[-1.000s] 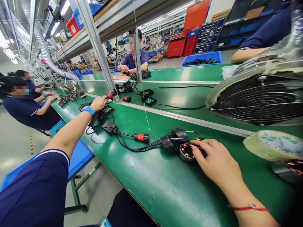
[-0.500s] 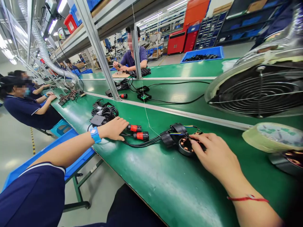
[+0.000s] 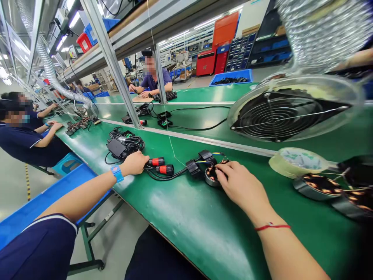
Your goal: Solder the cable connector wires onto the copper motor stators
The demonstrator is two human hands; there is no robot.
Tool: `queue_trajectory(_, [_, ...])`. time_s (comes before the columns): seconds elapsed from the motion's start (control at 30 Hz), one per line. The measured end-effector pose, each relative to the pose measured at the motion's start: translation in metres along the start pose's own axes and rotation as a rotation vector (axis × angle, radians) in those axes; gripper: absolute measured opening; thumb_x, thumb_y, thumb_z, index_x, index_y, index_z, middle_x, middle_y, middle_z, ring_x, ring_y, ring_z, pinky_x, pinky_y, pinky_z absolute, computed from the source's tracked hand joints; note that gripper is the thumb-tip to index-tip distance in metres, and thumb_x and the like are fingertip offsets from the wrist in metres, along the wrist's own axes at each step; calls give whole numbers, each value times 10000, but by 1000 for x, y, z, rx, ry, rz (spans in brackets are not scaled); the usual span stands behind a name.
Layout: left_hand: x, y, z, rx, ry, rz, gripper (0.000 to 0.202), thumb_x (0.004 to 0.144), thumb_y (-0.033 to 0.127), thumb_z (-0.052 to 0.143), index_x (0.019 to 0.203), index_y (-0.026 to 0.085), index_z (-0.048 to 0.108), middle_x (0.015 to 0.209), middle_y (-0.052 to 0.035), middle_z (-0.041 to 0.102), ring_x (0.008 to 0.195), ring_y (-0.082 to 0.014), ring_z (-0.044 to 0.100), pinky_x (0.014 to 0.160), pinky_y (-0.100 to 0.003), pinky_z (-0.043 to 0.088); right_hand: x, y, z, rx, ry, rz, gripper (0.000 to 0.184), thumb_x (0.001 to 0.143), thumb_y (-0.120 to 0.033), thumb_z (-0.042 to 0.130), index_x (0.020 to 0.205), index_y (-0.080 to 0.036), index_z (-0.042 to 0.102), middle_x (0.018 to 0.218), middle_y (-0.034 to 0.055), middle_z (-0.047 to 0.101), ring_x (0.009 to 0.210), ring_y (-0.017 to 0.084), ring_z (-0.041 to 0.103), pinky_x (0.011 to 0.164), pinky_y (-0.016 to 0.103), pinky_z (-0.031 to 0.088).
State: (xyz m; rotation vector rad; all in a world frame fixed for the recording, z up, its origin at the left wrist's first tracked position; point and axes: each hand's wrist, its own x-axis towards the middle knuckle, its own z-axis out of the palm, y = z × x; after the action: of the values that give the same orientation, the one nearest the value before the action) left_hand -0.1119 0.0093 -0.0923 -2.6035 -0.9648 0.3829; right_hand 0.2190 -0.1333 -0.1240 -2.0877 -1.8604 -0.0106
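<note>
1. Motor stator (image 3: pixel 211 180) lies on the green workbench (image 3: pixel 180 217), under the right hand's (image 3: pixel 244 190) fingers — grip cannot be told.
2. Left hand (image 3: pixel 134 162), left of stator, curls beside two red-banded connectors (image 3: pixel 165 170) — grasp cannot be determined.
3. Tape roll (image 3: pixel 298 162): right of stator.

Factory assembly workshop, long green workbench (image 3: pixel 180 214), navy-shirted workers (image 3: pixel 21 140), silver flexible duct (image 3: pixel 323 37)

1. A round fan grille (image 3: pixel 274 116) is hanging over the green bench (image 3: pixel 186 217), a silver duct (image 3: pixel 323 35) rising above it.
2. A metal post (image 3: pixel 113 66) is rising toward an overhead shelf (image 3: pixel 140 29).
3. A blue bin (image 3: pixel 247 76) is holding dark parts (image 3: pixel 231 80).
4. A red cabinet (image 3: pixel 205 64) is standing farther back.
5. A blue stool (image 3: pixel 65 163) is standing at left.
</note>
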Motion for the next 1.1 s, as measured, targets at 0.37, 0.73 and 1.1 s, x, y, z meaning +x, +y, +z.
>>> queue_trajectory(0.37, [18,23,13,-71,184,-329,206,743,73,459,812,120,647,780,-143,701,813,-280,650,765,-366,442,-7,-1,-13,295,-114,12,197,885,-221,413,912,-169,602,1178,110,496,1075,203,544,976,362,426])
queue_trajectory(0.73, [83,12,5,-152,148,-342,254,782,90,429,890,106,658,825,-155,723,808,-291,683,780,-385,449,-13,-14,5,241,-69,69,223,778,-311,617,941,-167,666,1467,180,302,1343,348,365,1082,428,341])
queue_trajectory(1.1, [81,-11,33,-145,103,-121,277,780,154,393,932,112,620,928,-156,710,890,-344,650,834,-458,438,-13,-7,11,334,-20,84,308,723,-384,712,972,-207,671,1425,110,369,1285,276,406,1047,389,372])
